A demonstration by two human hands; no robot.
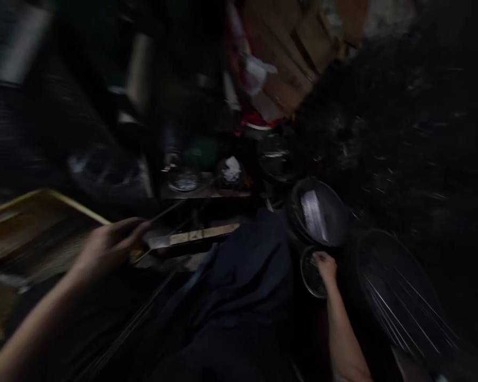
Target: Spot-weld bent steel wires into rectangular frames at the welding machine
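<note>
The scene is dark and blurred. On the left, my left hand (pixel 113 241) is closed around a thin rod (pixel 173 208), which slants up and to the right. On the right, the fingers of my right hand (pixel 325 268) are drawn together inside a small round dark bowl (pixel 304 276). Whatever they may pinch there is too dark to make out. Just behind the bowl stands a larger dark round container (pixel 336 212) with a pale grey strip (pixel 314 215) across its top.
A yellow-rimmed tray (pixel 79 204) lies at the left. Large dark bundled strands or rods (pixel 398 297) are at the right. Cardboard (pixel 287 58) is piled at the back. A low ledge (pixel 207 194) holds a shiny dish (pixel 184 180). Dark cloth (pixel 242 281) covers my legs.
</note>
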